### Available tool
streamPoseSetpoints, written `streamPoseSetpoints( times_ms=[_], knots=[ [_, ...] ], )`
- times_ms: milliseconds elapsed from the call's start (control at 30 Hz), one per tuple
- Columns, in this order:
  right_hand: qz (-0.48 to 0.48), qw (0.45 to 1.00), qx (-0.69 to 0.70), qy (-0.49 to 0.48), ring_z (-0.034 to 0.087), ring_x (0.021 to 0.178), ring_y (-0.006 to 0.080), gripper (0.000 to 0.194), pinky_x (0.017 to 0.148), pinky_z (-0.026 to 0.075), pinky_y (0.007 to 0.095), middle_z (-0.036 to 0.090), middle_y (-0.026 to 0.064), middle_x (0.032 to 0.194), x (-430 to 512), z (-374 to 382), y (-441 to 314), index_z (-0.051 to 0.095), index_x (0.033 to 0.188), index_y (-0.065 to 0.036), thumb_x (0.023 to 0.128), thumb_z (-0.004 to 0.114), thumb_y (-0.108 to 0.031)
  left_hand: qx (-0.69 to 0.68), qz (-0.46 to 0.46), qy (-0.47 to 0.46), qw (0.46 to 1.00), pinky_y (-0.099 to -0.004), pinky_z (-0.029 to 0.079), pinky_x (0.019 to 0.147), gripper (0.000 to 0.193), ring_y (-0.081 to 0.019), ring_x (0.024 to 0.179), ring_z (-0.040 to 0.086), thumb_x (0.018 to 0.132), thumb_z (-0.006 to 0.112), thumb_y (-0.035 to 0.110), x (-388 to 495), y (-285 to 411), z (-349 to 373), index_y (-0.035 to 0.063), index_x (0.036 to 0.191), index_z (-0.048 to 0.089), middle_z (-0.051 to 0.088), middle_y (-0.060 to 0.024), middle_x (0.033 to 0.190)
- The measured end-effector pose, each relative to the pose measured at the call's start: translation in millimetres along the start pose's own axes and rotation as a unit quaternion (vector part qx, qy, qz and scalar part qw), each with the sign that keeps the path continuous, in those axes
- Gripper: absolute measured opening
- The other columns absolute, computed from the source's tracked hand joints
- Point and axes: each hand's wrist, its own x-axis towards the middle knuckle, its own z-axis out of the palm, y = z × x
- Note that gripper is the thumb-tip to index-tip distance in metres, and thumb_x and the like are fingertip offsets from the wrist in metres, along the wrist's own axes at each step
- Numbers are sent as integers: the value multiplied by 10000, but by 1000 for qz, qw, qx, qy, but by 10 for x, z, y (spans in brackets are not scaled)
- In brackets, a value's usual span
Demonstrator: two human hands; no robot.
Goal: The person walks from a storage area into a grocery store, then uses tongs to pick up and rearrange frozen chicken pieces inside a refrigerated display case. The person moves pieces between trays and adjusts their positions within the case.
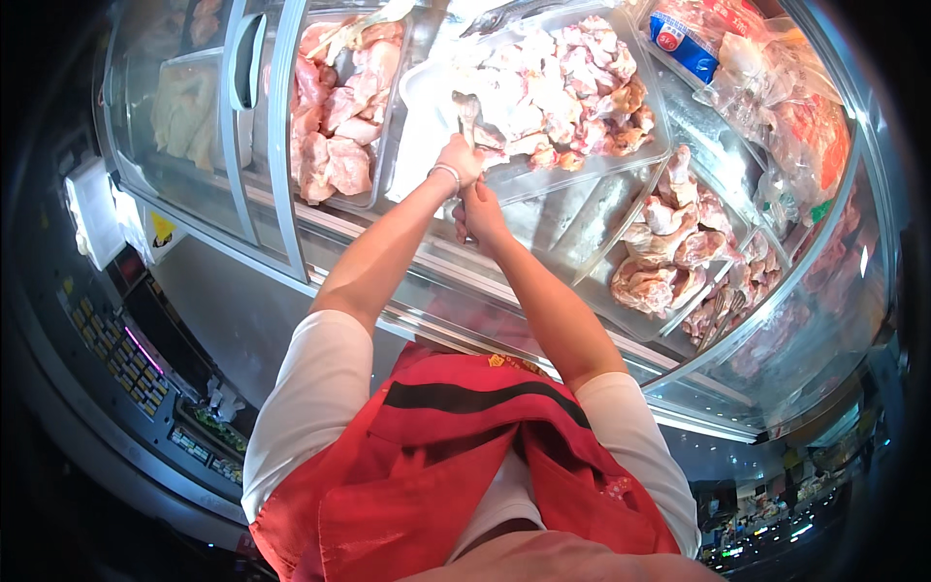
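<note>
Both my arms reach into a glass-sided display case. My left hand (461, 158), with a bracelet at its wrist, is closed around a slim handled tool (469, 120). Glare blurs the tool's far end, so its exact kind is unclear. Just below, close against the left hand, my right hand (486, 214) is curled at the tool's near end. The tool's tip lies over a clear plastic tray (658, 154) at the edge of a heap of raw chicken pieces (582, 87). Strong light whitens the tray's left side.
Raw chicken meat (353, 124) fills a tray at left, beside the sliding glass door's handle (248, 62). Chicken legs (676, 240) lie in a right-hand bin, near metal tongs (720, 316). Bagged meat (771, 94) sits at the back right. The case's front rail (465, 280) passes beneath my forearms.
</note>
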Motion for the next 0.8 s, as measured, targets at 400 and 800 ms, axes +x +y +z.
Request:
streamPoseSetpoints(
  times_ms=[400,800],
  knots=[
    [-46,996,-72,-28,422,384,143,335,333,358,311,448,40,589,-150,-324,92,440,891,-35,974,437,-359,-105,-9,296,949,-376,429,952,801,-349,1122,551,725,724,428,533,-187,-396,-113,1247,448,548,-289,1182],
    [-38,885,-457,81,618,515,356,388,485,521,440,620,252,726,-662,-841,317,463,973,42,970,417,-343,-199,-246,387,866,-447,396,987,756,-341,1202,418,573,834,421,1323,546,-198,23,1144,539,496,-180,1223]
  ],
)
